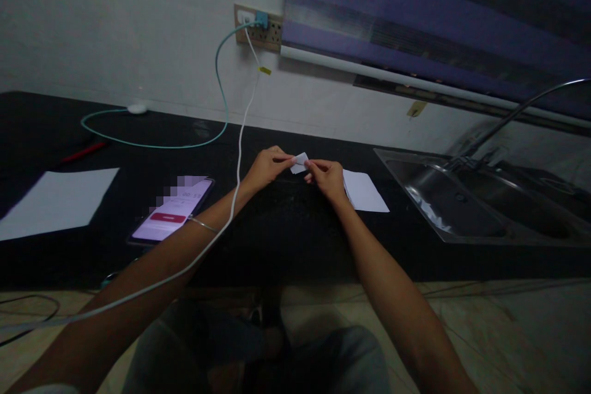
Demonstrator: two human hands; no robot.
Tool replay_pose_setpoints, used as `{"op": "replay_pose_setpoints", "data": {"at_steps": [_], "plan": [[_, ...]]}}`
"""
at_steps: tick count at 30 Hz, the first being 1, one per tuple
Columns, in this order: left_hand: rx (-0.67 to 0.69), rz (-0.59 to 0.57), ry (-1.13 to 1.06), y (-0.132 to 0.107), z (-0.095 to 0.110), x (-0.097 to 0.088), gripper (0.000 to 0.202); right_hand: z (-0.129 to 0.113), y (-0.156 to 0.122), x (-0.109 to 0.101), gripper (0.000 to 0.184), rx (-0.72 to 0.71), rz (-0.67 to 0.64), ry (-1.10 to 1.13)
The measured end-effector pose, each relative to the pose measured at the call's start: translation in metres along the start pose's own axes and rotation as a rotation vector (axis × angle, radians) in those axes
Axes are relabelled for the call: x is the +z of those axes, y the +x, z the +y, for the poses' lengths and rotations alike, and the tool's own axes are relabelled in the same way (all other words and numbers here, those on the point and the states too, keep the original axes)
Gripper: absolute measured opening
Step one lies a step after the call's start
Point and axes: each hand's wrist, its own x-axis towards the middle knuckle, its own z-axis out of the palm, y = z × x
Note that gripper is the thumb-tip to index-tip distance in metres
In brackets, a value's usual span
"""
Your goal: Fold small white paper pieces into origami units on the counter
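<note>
Both my hands meet over the black countertop (286, 221). My left hand (266, 167) and my right hand (325, 177) each pinch one side of a small folded white paper piece (300, 162), held just above the counter. Their fingers are closed on it. Directly behind my right hand a white paper sheet (367, 192) lies flat on the counter. A thin bangle sits on my left wrist.
A lit phone (173, 212) lies left of my left arm. A larger white sheet (55, 202) lies at far left, with a red pen (85, 151) behind it. White and teal cables (240, 135) hang from a wall socket (258, 28). A steel sink (471, 203) is at right.
</note>
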Motion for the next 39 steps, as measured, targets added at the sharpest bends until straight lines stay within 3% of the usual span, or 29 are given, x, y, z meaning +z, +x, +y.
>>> {"op": "replay_pose_setpoints", "data": {"at_steps": [2,6,9,13,18,24,32,39], "plan": [[-0.021,-0.004,-0.01,0.001,0.0,0.0,0.025,-0.001,-0.001,0.001,0.049,0.008,-0.002,0.006],[-0.133,-0.093,-0.135,0.0,0.004,0.002,0.033,-0.007,-0.003,0.001,0.048,0.031,-0.012,0.229],[-0.178,-0.076,-0.221,0.0,0.008,0.004,0.033,-0.01,-0.002,0.001,0.045,0.056,0.003,0.328],[-0.188,-0.035,-0.257,0.0,0.006,0.004,0.027,-0.007,-0.001,0.001,0.043,0.089,0.031,0.314],[-0.224,-0.042,-0.327,0.002,0.002,0.003,0.053,0.002,0.002,0.002,0.05,0.037,0.055,0.277],[-0.227,-0.142,-0.361,-0.001,0.005,0.005,0.033,0.01,0.004,0.0,0.043,0.012,0.135,0.306],[-0.203,-0.047,-0.353,-0.001,0.001,0.006,0.032,0.007,-0.003,-0.008,0.046,0.044,-0.039,0.343],[-0.207,-0.085,-0.369,-0.002,0.005,0.009,0.041,0.007,-0.007,-0.007,0.042,0.046,0.034,0.331]]}}
